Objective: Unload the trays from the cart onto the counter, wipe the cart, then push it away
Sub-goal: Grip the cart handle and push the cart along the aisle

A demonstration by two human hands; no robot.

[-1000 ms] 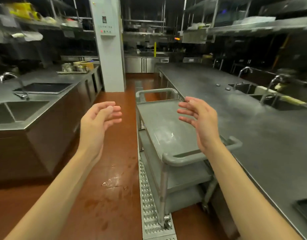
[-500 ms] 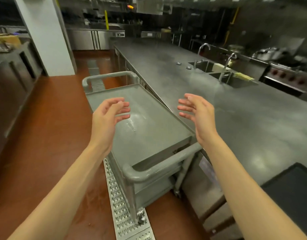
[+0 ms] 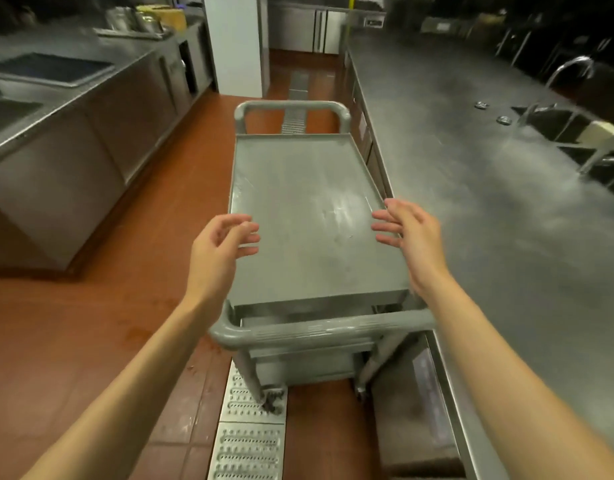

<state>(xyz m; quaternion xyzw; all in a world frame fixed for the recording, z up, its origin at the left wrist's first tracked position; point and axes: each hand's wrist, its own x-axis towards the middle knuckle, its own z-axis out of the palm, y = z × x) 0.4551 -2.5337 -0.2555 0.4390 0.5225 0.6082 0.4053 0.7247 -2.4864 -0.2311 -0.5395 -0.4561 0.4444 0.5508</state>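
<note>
Grey cart [image 3: 312, 216] sits dead ahead in the aisle, right side close along the long steel worktop [image 3: 489, 202]; top shelf bare, faint smears on it. My left hand [image 3: 219, 251] hovers over the cart's left edge, fingers spread and loosely curled, gripping nothing. Right hand [image 3: 412, 233] likewise over the right edge, fingers apart, empty. Near push handle [image 3: 319, 329] below both wrists, untouched. One caster on the floor drain grate [image 3: 246, 441]
</note>
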